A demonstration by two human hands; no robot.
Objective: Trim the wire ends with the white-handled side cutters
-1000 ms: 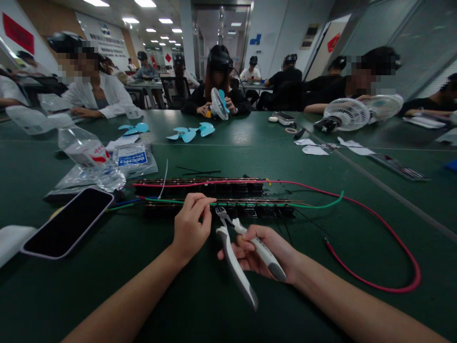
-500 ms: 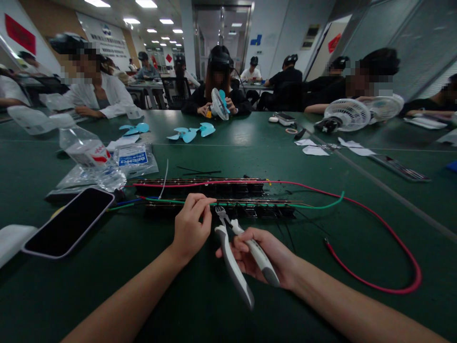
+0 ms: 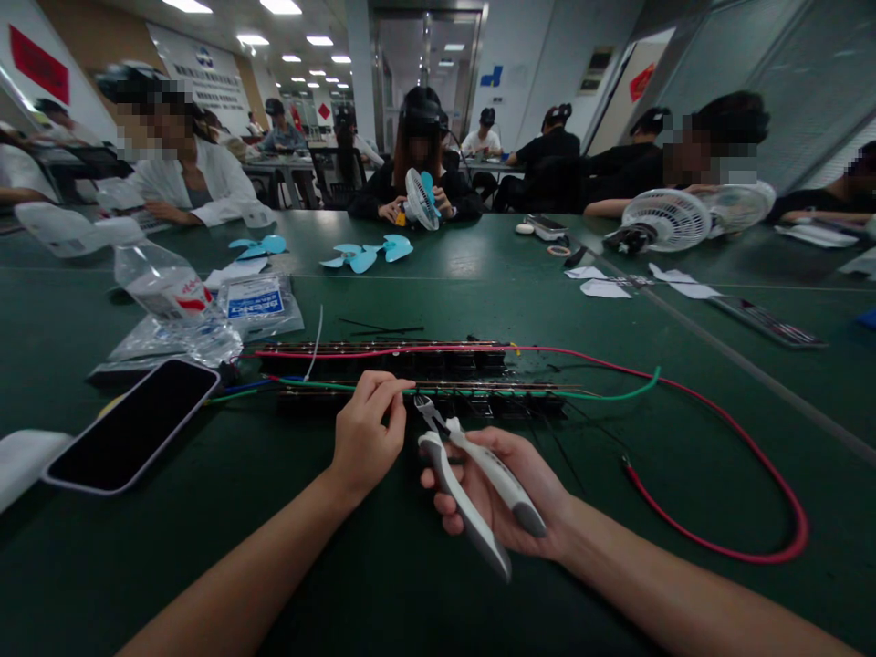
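Observation:
My left hand [image 3: 370, 433] is closed in a pinch at the nearer of two long black strips [image 3: 493, 401], along which a green wire [image 3: 609, 396] runs. Whatever sits between its fingertips is too small to make out. My right hand [image 3: 513, 484] grips white-and-grey diagonal cutters [image 3: 472, 456], handles partly spread. Their jaws are by the strip's front edge, just right of my left fingertips. Behind lies the second black strip [image 3: 452, 362], with a red wire [image 3: 581, 356] stretched over it. A pale cable tie [image 3: 316, 342] sticks up between the strips.
A phone [image 3: 137, 424], a plastic bottle [image 3: 164, 283] and a plastic packet [image 3: 260, 301] are on the left. The red wire loops round on the right. Blue fan blades [image 3: 370, 254] lie farther back. Several people sit around, one holding a small fan [image 3: 422, 199].
My right hand has shifted slightly right, its fingers now wrapped further round the cutters, and the handle ends have swung right and closer together. My left hand stays in place.

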